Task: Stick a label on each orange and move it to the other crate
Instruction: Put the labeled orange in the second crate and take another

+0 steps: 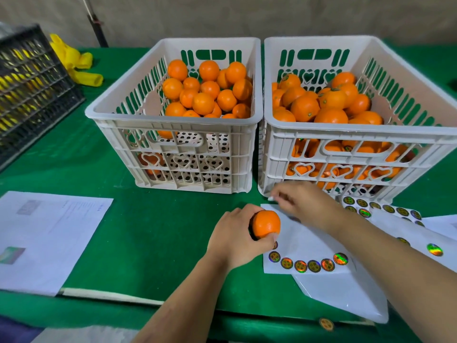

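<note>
My left hand (232,236) grips an orange (266,224) just above the green table, at the left edge of a white label sheet (309,243). A row of round shiny labels (306,264) runs along that sheet's near edge. My right hand (304,204) hovers over the sheet's far corner, with its fingertips pinched together on something small and pale that is blurred. The left white crate (173,125) holds plain oranges (207,92). In the right white crate (358,134) lie oranges with labels (321,102).
More label sheets (385,211) lie to the right under my forearm. Printed papers (47,238) cover the table's left. A black crate (29,90) and a yellow object (74,63) stand at the back left. One loose label (326,324) sits at the table's front edge.
</note>
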